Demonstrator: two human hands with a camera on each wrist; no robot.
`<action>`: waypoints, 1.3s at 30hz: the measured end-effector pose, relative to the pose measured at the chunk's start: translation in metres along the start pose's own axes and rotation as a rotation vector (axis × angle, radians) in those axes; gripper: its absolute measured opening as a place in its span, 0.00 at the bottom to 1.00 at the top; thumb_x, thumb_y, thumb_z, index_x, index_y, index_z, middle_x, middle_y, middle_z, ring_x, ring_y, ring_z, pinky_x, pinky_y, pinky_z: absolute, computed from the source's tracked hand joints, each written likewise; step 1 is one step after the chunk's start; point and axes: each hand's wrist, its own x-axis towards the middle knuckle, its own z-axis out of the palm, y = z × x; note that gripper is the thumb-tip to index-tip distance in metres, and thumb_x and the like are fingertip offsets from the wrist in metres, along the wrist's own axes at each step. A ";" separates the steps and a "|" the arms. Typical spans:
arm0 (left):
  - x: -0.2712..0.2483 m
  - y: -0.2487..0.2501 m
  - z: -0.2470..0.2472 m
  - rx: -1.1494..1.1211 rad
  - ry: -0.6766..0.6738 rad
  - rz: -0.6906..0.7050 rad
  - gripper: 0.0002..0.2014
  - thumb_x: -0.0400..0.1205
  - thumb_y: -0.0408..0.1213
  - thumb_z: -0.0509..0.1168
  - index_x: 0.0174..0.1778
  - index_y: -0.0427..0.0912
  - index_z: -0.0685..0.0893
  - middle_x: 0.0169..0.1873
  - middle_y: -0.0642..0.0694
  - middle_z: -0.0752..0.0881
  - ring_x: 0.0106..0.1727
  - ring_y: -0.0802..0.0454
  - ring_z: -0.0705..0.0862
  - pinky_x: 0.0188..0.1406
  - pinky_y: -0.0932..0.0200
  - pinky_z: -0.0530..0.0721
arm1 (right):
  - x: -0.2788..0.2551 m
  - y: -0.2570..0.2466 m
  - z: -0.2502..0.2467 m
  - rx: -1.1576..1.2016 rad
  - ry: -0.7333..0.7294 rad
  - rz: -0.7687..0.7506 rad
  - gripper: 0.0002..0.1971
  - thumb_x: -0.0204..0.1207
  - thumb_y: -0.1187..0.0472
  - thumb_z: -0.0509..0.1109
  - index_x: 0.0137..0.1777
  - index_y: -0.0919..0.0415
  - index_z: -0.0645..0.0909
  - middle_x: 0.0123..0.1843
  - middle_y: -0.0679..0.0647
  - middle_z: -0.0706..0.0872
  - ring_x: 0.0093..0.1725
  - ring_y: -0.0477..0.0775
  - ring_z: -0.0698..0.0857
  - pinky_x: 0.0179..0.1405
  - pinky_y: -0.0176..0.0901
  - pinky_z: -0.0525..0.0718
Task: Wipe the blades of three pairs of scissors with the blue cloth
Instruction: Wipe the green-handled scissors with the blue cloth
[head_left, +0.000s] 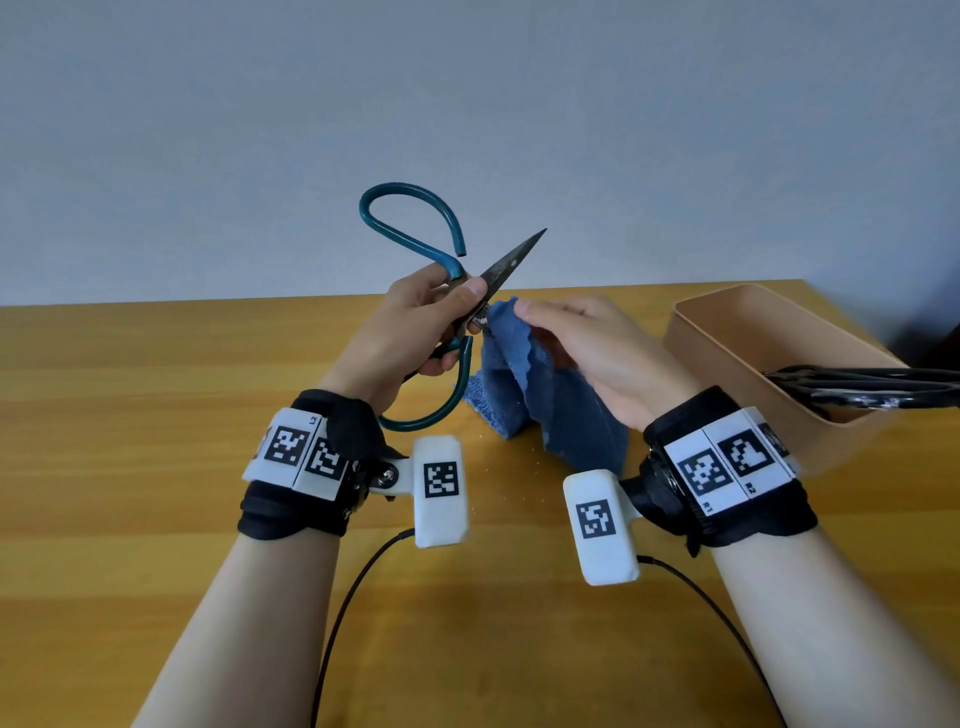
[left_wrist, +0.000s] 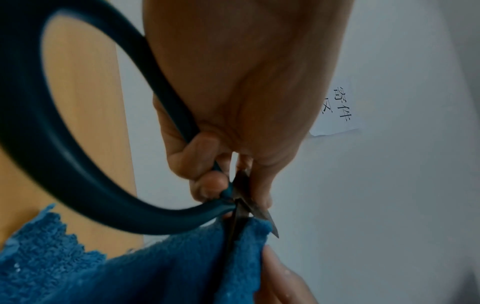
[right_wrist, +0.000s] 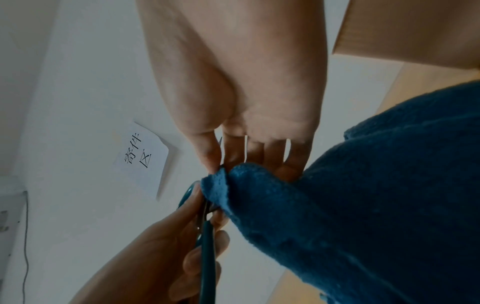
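Desk (head_left: 156, 415): wooden, against a pale wall.
Box (head_left: 727, 338): tan, right side of desk; black scissors (head_left: 857, 387) lie across its rim.
Blue cloth (head_left: 524, 384): pinched by right hand (head_left: 597, 353), wrapped round lower blade.
Teal-handled scissors (head_left: 415, 249): blades apart, gripped near pivot by left hand (head_left: 410, 327), above desk.

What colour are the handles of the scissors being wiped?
Dark teal handles, clearest in the head view.

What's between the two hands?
The blue cloth, pinched by the right hand against the scissors' lower blade; the head view shows it.
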 end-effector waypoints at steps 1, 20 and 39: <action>0.000 0.000 0.001 0.006 -0.003 0.000 0.11 0.88 0.49 0.64 0.51 0.45 0.82 0.39 0.46 0.84 0.33 0.48 0.74 0.29 0.60 0.76 | 0.000 0.001 0.001 -0.019 -0.016 -0.012 0.22 0.82 0.53 0.69 0.61 0.74 0.82 0.65 0.72 0.83 0.68 0.68 0.81 0.73 0.65 0.76; 0.002 -0.003 0.022 -0.005 0.002 -0.044 0.20 0.87 0.47 0.67 0.53 0.29 0.78 0.34 0.47 0.83 0.26 0.53 0.73 0.29 0.57 0.73 | 0.000 0.005 -0.008 -0.155 -0.089 -0.062 0.12 0.79 0.56 0.74 0.51 0.68 0.84 0.52 0.70 0.88 0.50 0.68 0.88 0.52 0.55 0.81; 0.002 0.002 0.006 -0.160 0.149 -0.066 0.12 0.89 0.44 0.65 0.46 0.38 0.79 0.37 0.43 0.82 0.26 0.52 0.74 0.19 0.66 0.72 | 0.000 0.003 -0.010 -0.055 -0.002 -0.036 0.05 0.75 0.62 0.75 0.39 0.60 0.84 0.39 0.55 0.80 0.41 0.50 0.79 0.44 0.44 0.73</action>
